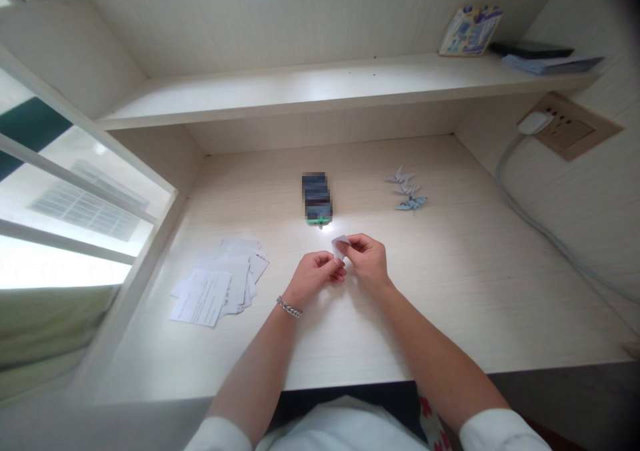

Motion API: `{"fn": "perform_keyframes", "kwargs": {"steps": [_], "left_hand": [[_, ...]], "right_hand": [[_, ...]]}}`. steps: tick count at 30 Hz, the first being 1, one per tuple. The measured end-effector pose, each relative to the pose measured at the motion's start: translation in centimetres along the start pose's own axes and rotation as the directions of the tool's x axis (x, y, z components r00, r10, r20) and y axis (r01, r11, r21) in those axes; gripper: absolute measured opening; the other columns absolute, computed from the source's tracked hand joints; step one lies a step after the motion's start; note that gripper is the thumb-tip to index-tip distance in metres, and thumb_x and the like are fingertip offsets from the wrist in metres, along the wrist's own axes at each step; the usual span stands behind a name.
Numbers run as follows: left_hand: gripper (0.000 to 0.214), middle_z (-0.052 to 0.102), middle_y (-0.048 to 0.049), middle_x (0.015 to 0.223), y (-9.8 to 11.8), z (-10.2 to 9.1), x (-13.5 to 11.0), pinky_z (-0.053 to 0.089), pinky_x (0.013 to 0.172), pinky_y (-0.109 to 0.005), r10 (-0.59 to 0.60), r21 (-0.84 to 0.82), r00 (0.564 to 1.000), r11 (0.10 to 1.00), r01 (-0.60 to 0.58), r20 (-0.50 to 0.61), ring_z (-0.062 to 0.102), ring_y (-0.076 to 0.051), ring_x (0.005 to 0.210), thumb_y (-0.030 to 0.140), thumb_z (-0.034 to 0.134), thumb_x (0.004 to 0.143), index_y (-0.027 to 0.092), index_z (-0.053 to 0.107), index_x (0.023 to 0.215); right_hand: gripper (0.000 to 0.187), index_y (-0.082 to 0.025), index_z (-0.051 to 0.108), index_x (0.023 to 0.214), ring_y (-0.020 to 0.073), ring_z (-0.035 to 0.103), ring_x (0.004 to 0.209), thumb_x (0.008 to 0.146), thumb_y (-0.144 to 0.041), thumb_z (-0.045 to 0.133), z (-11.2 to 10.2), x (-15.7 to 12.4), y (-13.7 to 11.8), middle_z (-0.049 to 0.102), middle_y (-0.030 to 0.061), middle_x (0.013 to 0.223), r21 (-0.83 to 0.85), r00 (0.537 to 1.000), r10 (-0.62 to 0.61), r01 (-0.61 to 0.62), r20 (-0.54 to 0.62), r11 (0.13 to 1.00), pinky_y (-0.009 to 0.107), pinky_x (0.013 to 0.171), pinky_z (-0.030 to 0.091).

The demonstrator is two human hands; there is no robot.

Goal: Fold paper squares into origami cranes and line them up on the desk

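A small folded piece of white paper (339,245) is pinched between both hands above the middle of the desk. My left hand (316,276), with a chain bracelet (289,307) at the wrist, grips its lower edge. My right hand (369,259) holds the upper right side between thumb and fingers, which hide part of it. Three folded paper cranes (406,189) stand in a column at the back right, two whitish and one bluish. To the left lies a loose stack of printed paper sheets (205,296).
A phone-like device (317,201), pixelated, sits just beyond my hands with a bright light at its near end. Overhead runs a shelf (280,91) with a colourful box (470,31). From a wall socket (570,127) at right a cable (533,217) hangs down. A window is on the left.
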State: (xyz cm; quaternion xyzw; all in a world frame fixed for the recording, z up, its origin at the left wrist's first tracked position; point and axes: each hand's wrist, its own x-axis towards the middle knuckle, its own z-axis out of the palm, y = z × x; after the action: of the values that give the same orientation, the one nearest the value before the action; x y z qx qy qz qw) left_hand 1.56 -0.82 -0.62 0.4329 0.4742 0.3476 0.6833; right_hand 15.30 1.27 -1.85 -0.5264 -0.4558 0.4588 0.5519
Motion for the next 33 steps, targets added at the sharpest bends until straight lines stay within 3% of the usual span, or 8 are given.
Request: {"fn": "perform_keyframes", "kwargs": {"steps": [4,8,14,21,25,30,33], "left_hand": [[0.015,0.068,-0.0102,0.082,0.11,-0.35,-0.17,0.051,0.07,-0.029,-0.015,-0.027,0.999,1.0,0.016,0.04,0.065,-0.016,0.072,0.023,0.069,0.068,0.012,0.064,0.078],[0.02,0.067,-0.0117,0.082,-0.07,-0.26,-0.02,0.052,0.072,-0.032,-0.008,-0.072,1.0,0.997,0.009,0.009,0.065,-0.017,0.075,0.03,0.065,0.074,0.011,0.063,0.078],[0.029,0.067,-0.0094,0.073,-0.41,-0.09,0.29,0.051,0.062,-0.027,0.007,-0.009,0.999,1.0,-0.007,-0.036,0.064,-0.015,0.063,0.038,0.067,0.072,0.01,0.062,0.075],[0.026,0.069,-0.0107,0.08,-0.3,-0.31,-0.05,0.052,0.072,-0.032,-0.017,-0.092,0.999,0.996,0.02,0.036,0.067,-0.019,0.075,0.03,0.073,0.068,0.009,0.062,0.079],[0.03,0.069,-0.0087,0.086,-0.22,-0.18,-0.18,0.051,0.075,-0.029,-0.011,-0.122,0.999,0.992,0.018,0.053,0.066,-0.017,0.078,0.022,0.078,0.061,0.01,0.062,0.083],[0.025,0.068,-0.0096,0.079,-0.23,0.11,0.05,0.052,0.072,-0.03,-0.015,-0.13,1.0,0.991,0.013,-0.009,0.065,-0.016,0.073,0.031,0.071,0.071,0.009,0.062,0.077],[0.026,0.068,-0.0097,0.079,-0.26,-0.06,-0.01,0.052,0.07,-0.029,0.01,-0.088,1.0,0.996,-0.01,-0.002,0.065,-0.016,0.071,0.031,0.072,0.069,0.009,0.061,0.078]], "right_hand": [[0.026,-0.017,0.07,0.074,0.017,0.06,0.062,0.064,-0.04,0.074,-0.02,0.07,-0.15,0.069,0.0042,0.07,0.014,1.0,0.014,-0.014,0.002,1.0,0.029,0.059,0.048],[0.024,-0.018,0.07,0.073,0.0178,0.062,0.063,0.064,-0.039,0.073,0.15,-0.09,-0.41,0.07,0.0043,0.069,0.023,0.997,0.036,-0.038,0.075,0.999,0.03,0.059,0.048],[0.022,-0.017,0.071,0.072,0.017,0.062,0.061,0.063,-0.036,0.075,0.24,-0.22,-0.31,0.07,0.0046,0.069,0.052,0.986,0.096,-0.104,0.138,0.993,0.028,0.057,0.048],[0.028,-0.016,0.071,0.071,0.0157,0.059,0.053,0.057,-0.039,0.078,-0.01,0.15,-0.1,0.069,0.0045,0.065,0.094,0.974,0.181,-0.194,0.132,0.976,0.027,0.049,0.045],[0.028,-0.016,0.071,0.07,0.0156,0.06,0.055,0.057,-0.04,0.078,-0.26,0.37,-0.2,0.069,0.0033,0.066,0.105,0.977,0.18,-0.192,0.115,0.976,0.026,0.052,0.045],[0.029,-0.016,0.07,0.07,0.0158,0.06,0.058,0.056,-0.04,0.079,-0.24,0.28,-0.07,0.069,0.0041,0.068,0.122,0.969,0.175,-0.197,0.172,0.973,0.027,0.054,0.046],[0.031,-0.015,0.069,0.07,0.0163,0.06,0.057,0.055,-0.041,0.079,-0.23,0.26,-0.01,0.069,0.0049,0.068,0.128,0.961,0.197,-0.224,0.194,0.966,0.027,0.052,0.046]]}}
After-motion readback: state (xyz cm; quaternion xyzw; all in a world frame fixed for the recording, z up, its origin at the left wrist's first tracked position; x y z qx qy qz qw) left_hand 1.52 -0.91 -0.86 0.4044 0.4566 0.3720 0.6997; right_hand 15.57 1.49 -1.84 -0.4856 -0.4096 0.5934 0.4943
